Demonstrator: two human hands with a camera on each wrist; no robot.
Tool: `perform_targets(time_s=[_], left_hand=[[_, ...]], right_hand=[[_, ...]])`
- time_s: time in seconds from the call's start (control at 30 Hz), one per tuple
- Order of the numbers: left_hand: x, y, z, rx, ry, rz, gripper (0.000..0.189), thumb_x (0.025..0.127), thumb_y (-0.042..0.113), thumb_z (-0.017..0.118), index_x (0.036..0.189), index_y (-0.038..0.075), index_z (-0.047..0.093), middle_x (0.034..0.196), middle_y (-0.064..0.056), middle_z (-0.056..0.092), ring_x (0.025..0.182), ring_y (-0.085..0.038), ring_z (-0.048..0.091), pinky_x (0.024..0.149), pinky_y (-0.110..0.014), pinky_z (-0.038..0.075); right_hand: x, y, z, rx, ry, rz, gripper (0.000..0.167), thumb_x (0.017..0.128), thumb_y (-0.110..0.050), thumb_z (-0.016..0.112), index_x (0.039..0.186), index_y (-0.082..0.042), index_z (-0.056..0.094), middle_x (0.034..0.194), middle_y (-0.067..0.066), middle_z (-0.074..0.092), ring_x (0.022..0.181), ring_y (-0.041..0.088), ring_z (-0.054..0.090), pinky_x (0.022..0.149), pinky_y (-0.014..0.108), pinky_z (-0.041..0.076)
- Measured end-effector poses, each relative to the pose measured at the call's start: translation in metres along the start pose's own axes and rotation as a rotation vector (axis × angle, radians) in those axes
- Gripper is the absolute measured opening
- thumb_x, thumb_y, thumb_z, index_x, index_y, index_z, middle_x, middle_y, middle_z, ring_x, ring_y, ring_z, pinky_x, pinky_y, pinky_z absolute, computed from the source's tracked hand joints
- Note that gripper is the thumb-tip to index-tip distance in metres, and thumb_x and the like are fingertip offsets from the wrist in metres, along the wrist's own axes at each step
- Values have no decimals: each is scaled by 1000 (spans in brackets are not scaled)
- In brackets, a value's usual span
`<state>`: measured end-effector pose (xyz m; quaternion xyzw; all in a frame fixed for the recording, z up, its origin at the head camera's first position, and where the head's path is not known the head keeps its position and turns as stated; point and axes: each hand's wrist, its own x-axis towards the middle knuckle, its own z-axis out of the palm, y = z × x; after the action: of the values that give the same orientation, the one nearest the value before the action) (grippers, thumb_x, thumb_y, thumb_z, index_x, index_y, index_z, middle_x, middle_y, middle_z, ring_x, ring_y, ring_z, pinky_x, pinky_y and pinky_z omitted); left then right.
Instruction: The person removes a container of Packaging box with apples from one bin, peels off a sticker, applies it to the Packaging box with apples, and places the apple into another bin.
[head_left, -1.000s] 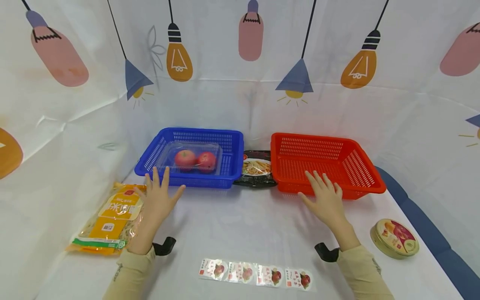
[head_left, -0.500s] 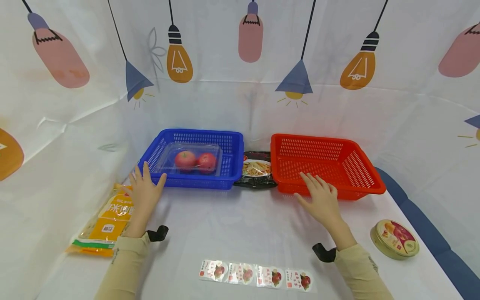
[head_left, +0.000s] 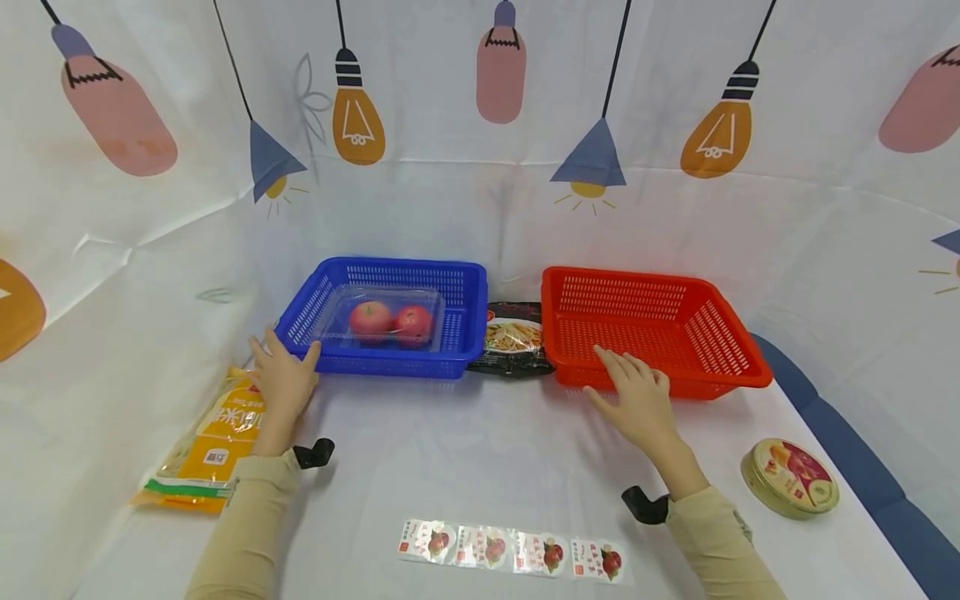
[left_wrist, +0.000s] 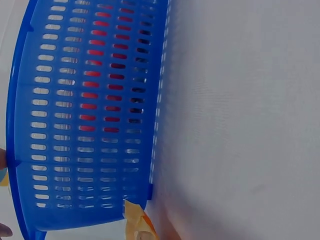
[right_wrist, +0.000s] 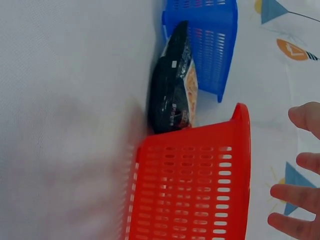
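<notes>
My left hand (head_left: 283,379) is at the front left corner of the blue basket (head_left: 397,365), fingers spread, beside the far end of a yellow food bag (head_left: 225,433). Two of its fingertips show at the basket's rim in the left wrist view. Inside that basket lies a clear plastic box (head_left: 337,321) with two red apples (head_left: 371,320). My right hand (head_left: 639,404) holds nothing; its fingers are apart and overlap the front wall of the red basket (head_left: 615,371) in the head view. In the right wrist view its fingers (right_wrist: 295,195) show beside the red basket's rim.
A black food packet (head_left: 513,337) lies between the two baskets. Several fruit stickers (head_left: 491,546) lie in a row near the front of the white table (head_left: 450,450). A round tin (head_left: 791,477) stands at the right, close to the table's edge.
My left hand has moved left and slightly away from me, to the blue basket's corner and the yellow bag's end. My right hand has shifted slightly left.
</notes>
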<state>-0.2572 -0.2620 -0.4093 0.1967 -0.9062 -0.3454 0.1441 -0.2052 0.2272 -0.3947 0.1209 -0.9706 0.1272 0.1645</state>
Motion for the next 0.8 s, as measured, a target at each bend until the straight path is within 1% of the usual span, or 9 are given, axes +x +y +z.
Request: perform_targets(time_s=[0.1, 0.17, 0.2, 0.27, 0.33, 0.47, 0.53, 0.67, 0.8], left_hand=[[1, 0, -2, -56, 3, -34, 90, 91, 47, 46, 146, 2, -9, 149, -28, -12, 134, -52, 2, 104, -66, 1], [3, -2, -2, -99, -2, -43, 91, 91, 47, 47, 146, 1, -10, 149, -28, -9, 133, -51, 4, 105, -65, 1], [3, -4, -2, -114, 1, -40, 94, 90, 50, 47, 145, 0, -10, 149, -30, -6, 133, -53, 5, 105, -65, 2], [5, -5, -3, -154, -17, -57, 95, 89, 52, 46, 145, 1, -11, 150, -28, -4, 134, -50, 5, 107, -63, 3], [7, -7, -2, -207, -48, -88, 97, 89, 54, 46, 145, 3, -14, 151, -27, -4, 136, -46, 5, 109, -59, 3], [10, -9, -3, -335, -104, -141, 93, 91, 49, 47, 146, 7, -16, 153, -21, -4, 139, -38, 4, 111, -52, 5], [9, -10, -3, -399, -109, -145, 92, 91, 47, 48, 146, 8, -14, 153, -20, -3, 139, -36, 5, 112, -50, 6], [8, -10, -4, -495, -106, -146, 90, 90, 44, 51, 147, 9, -9, 153, -18, 6, 139, -34, 12, 113, -46, 10], [8, -10, -4, -538, -114, -156, 89, 90, 43, 52, 147, 12, -7, 152, -18, 11, 137, -33, 17, 113, -45, 14]], right_hand=[[0, -1, 0, 2, 9, -5, 66, 85, -40, 62, 141, -15, 37, 135, 17, 47, 125, 39, 35, 94, 61, 24], [0, -1, -1, -2, 14, -9, 66, 85, -40, 62, 140, -14, 37, 135, 17, 47, 124, 39, 35, 94, 61, 24], [1, -1, -1, -3, 16, -11, 66, 85, -40, 62, 140, -14, 37, 135, 17, 47, 124, 39, 35, 94, 61, 24], [1, -2, -2, -4, 17, -16, 66, 85, -40, 62, 140, -15, 38, 135, 16, 48, 124, 38, 36, 94, 60, 25], [2, -3, -2, -6, 14, -20, 66, 85, -41, 62, 141, -15, 37, 135, 16, 48, 124, 38, 36, 94, 61, 25], [3, -6, -3, -5, 6, -26, 67, 84, -42, 62, 141, -16, 37, 135, 15, 47, 124, 38, 36, 94, 61, 25], [4, -7, -3, -5, 6, -29, 67, 84, -42, 62, 141, -16, 37, 135, 15, 48, 124, 37, 37, 94, 61, 25], [6, -9, -1, 4, 13, -40, 66, 84, -42, 62, 140, -16, 38, 135, 13, 48, 124, 36, 38, 94, 60, 26], [12, -14, -1, 43, 18, -48, 63, 85, -40, 62, 139, -16, 41, 134, 13, 50, 124, 36, 39, 93, 59, 28]])
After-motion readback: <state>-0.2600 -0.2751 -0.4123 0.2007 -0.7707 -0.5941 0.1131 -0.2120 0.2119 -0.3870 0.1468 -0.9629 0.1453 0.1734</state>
